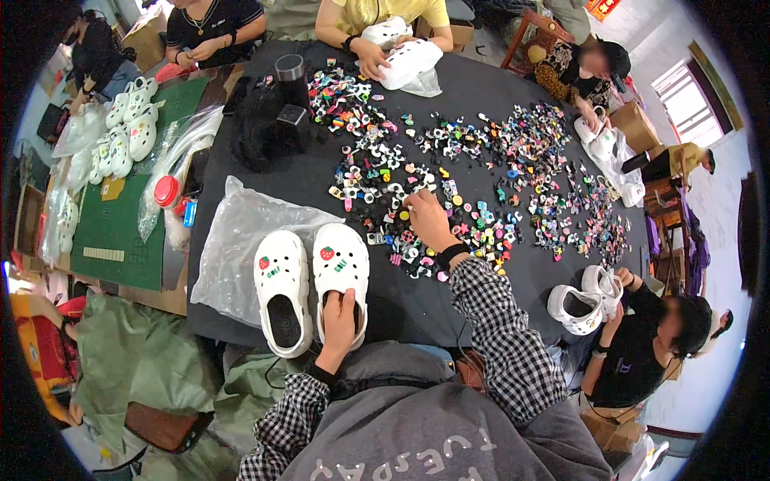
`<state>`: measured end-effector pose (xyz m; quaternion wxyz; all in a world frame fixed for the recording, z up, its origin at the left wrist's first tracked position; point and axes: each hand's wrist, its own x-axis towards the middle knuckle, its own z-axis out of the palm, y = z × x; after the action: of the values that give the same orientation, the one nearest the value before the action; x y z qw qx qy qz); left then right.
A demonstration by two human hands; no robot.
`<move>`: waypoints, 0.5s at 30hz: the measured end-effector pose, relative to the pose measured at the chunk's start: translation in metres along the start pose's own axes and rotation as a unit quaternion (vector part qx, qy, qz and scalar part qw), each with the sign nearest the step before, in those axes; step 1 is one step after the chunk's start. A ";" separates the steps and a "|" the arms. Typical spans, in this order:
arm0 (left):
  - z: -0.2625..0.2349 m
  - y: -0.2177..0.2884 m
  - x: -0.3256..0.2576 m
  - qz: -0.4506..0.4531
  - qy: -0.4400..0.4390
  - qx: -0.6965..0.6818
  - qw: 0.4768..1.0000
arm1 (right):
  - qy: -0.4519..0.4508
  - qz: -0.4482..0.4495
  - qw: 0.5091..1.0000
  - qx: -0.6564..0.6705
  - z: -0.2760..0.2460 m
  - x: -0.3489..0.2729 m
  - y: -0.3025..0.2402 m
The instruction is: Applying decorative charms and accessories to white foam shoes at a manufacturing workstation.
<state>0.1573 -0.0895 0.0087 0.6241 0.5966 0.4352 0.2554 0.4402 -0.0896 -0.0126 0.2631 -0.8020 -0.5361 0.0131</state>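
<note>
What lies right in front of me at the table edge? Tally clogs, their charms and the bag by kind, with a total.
White clogs: 2, one gripped by the left hand
Red strawberry charms: 2
Green charms: 2
Clear plastic bag: 1
Total: 7

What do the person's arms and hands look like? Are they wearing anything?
Both arms wear black-and-white checked sleeves that reach the wrists. The right hand is bare, with a black band around its wrist. The left hand is bare too, with no glove, and a dark cuff shows at its wrist. No rings can be made out.
</note>
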 end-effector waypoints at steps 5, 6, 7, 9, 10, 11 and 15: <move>-0.002 0.001 0.000 -0.037 -0.004 0.028 0.999 | -0.050 -0.059 0.997 0.019 0.009 0.007 -0.011; -0.001 0.002 0.000 -0.036 -0.004 0.028 0.999 | -0.050 -0.057 0.997 0.004 0.011 0.005 -0.012; 0.000 0.003 0.000 -0.026 -0.001 0.021 0.999 | -0.050 -0.058 0.997 0.004 0.014 0.004 -0.010; 0.000 0.001 0.000 -0.015 0.004 0.014 1.000 | -0.065 -0.059 0.996 -0.021 0.018 0.004 -0.008; -0.001 -0.003 0.000 -0.007 0.003 0.025 1.000 | -0.065 -0.050 0.997 -0.016 0.018 0.002 -0.008; -0.002 -0.007 0.000 0.001 0.001 0.037 0.999 | -0.065 -0.052 0.996 -0.015 0.019 0.002 -0.008; 0.000 -0.010 0.001 0.025 0.014 0.031 0.999 | -0.060 -0.019 0.998 -0.014 0.017 0.002 -0.006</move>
<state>0.1560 -0.0903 -0.0010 0.5923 0.6228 0.4369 0.2652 0.4306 -0.0795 -0.0241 0.2198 -0.7929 -0.5663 0.0486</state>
